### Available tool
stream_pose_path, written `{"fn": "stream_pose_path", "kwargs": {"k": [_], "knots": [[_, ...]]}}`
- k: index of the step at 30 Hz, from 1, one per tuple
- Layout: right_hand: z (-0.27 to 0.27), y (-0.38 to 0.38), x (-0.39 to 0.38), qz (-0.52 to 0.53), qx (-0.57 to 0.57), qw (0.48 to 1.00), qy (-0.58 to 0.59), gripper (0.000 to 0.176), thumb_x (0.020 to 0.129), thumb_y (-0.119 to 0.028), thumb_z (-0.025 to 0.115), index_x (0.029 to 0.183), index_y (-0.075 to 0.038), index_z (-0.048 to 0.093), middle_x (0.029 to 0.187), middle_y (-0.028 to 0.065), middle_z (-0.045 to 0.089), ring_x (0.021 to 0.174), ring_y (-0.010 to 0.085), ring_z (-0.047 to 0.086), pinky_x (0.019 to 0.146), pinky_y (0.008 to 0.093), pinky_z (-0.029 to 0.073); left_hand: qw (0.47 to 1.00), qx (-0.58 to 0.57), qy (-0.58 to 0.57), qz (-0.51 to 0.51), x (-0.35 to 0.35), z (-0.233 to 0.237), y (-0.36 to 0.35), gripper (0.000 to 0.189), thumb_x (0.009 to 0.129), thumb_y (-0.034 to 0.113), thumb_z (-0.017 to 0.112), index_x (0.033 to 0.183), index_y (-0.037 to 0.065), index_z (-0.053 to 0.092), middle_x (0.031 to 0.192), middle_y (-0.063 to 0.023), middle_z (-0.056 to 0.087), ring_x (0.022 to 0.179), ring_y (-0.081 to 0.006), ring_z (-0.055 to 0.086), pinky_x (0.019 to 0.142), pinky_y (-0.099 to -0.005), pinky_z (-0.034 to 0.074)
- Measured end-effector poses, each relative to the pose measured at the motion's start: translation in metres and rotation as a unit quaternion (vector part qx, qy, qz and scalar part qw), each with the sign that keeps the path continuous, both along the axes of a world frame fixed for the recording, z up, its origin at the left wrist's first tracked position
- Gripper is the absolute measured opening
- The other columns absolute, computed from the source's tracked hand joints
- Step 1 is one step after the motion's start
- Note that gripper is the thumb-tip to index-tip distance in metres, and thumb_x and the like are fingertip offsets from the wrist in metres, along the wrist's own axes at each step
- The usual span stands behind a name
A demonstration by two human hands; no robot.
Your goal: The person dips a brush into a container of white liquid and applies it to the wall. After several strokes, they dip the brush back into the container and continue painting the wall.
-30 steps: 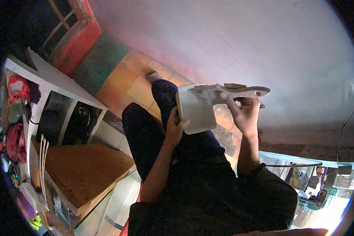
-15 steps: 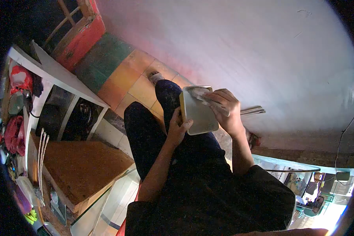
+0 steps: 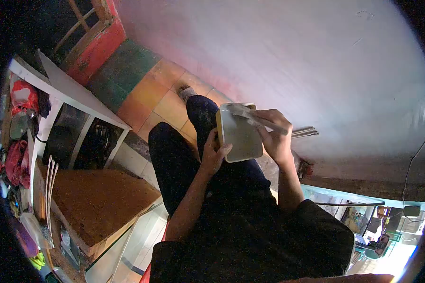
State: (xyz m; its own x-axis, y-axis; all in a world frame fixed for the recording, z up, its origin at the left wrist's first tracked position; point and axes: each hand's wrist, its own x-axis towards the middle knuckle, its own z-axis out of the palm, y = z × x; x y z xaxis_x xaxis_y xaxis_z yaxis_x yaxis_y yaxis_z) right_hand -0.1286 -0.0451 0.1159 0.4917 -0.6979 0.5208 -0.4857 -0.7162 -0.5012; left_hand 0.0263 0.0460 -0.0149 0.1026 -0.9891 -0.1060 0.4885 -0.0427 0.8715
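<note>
A shallow rectangular tray with a pale inside and yellowish side (image 3: pixel 243 139) is held over my lap. My left hand (image 3: pixel 215 153) grips its left edge, the thumb over the rim. Above its right side, my right hand (image 3: pixel 275 134) is closed round the handle of a flat brush-like tool (image 3: pixel 250 114). The tool's whitish end lies at the upper part of the tray's inside. Whether it touches the surface cannot be told.
A pale wall (image 3: pixel 293 61) rises close on the right, with thin rods (image 3: pixel 305 132) beside my right wrist. To the left stand a brown-topped wooden box (image 3: pixel 99 203) and a white shelf unit (image 3: pixel 75 96) with bags and other items. Tiled floor (image 3: pixel 167 106) shows ahead.
My right hand has turned, and the tool's handle now points out to the right across my fingers. The tray and my left hand have hardly moved.
</note>
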Motion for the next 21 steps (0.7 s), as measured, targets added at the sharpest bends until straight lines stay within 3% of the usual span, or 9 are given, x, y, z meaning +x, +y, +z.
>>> {"fn": "stream_pose_path", "kwargs": {"k": [2, 3, 5, 9, 17, 20, 21], "knots": [[0.001, 0.005, 0.001, -0.062, 0.097, 0.990, -0.079, 0.021, 0.079, 0.000, 0.073, 0.100, 0.000, 0.072, 0.094, 0.0123, 0.072, 0.087, 0.0198, 0.067, 0.076, 0.0303, 0.053, 1.000, 0.001, -0.006, -0.006, -0.001, 0.001, 0.000, 0.061, 0.083, 0.019, 0.064, 0.134, -0.001, 0.037, 0.119, -0.0149, 0.052, 0.111, -0.0224, 0.053, 0.097, -0.0375, 0.043], [0.003, 0.008, 0.002, -0.062, 0.097, 0.990, -0.079, 0.021, 0.079, 0.000, 0.073, 0.100, 0.000, 0.072, 0.094, 0.0123, 0.072, 0.087, 0.0198, 0.067, 0.076, 0.0303, 0.053, 1.000, 0.003, -0.007, 0.000, -0.001, 0.001, 0.000, 0.060, 0.083, 0.018, 0.064, 0.134, -0.001, 0.038, 0.119, -0.0146, 0.052, 0.111, -0.0223, 0.053, 0.097, -0.0371, 0.043], [0.009, 0.012, 0.003, -0.134, 0.229, 0.949, -0.172, 0.020, 0.081, -0.003, 0.073, 0.100, 0.005, 0.070, 0.092, 0.0115, 0.072, 0.084, 0.0150, 0.067, 0.075, 0.0274, 0.052, 1.000, 0.006, -0.008, 0.006, -0.002, -0.001, 0.000, 0.060, 0.083, 0.018, 0.063, 0.134, 0.000, 0.038, 0.119, -0.0143, 0.052, 0.111, -0.0221, 0.053, 0.097, -0.0368, 0.043], [0.017, 0.013, 0.002, -0.195, 0.325, 0.908, -0.180, 0.025, 0.081, -0.005, 0.074, 0.102, 0.007, 0.068, 0.085, 0.0094, 0.071, 0.075, 0.0134, 0.065, 0.069, 0.0264, 0.052, 1.000, 0.002, -0.003, 0.005, -0.002, -0.005, 0.001, 0.060, 0.084, 0.017, 0.063, 0.135, 0.000, 0.037, 0.120, -0.0140, 0.052, 0.112, -0.0227, 0.053, 0.098, -0.0373, 0.043], [-0.021, 0.019, 0.014, -0.177, 0.275, 0.923, -0.203, 0.024, 0.080, -0.006, 0.075, 0.097, 0.009, 0.068, 0.087, 0.0113, 0.071, 0.077, 0.0139, 0.065, 0.071, 0.0278, 0.053, 0.999, -0.009, -0.027, 0.014, -0.006, -0.006, 0.001, 0.061, 0.083, 0.013, 0.065, 0.136, 0.000, 0.035, 0.123, -0.0140, 0.051, 0.114, -0.0236, 0.053, 0.098, -0.0377, 0.044], [-0.011, 0.026, 0.024, -0.212, 0.210, 0.954, -0.037, 0.031, 0.077, -0.017, 0.078, 0.095, 0.007, 0.069, 0.087, 0.0164, 0.072, 0.077, 0.0184, 0.070, 0.070, 0.0305, 0.055, 1.000, 0.012, -0.018, 0.010, -0.007, -0.006, 0.000, 0.061, 0.083, 0.010, 0.064, 0.136, 0.001, 0.035, 0.124, -0.0148, 0.050, 0.114, -0.0242, 0.053, 0.099, -0.0384, 0.044], [-0.003, 0.029, 0.029, -0.213, 0.209, 0.954, -0.039, 0.031, 0.077, -0.017, 0.078, 0.095, 0.007, 0.069, 0.087, 0.0164, 0.072, 0.077, 0.0184, 0.070, 0.070, 0.0305, 0.055, 1.000, 0.005, -0.024, 0.009, -0.006, -0.005, 0.001, 0.061, 0.083, 0.008, 0.064, 0.136, 0.001, 0.035, 0.124, -0.0152, 0.050, 0.115, -0.0245, 0.053, 0.099, -0.0385, 0.044]]}}
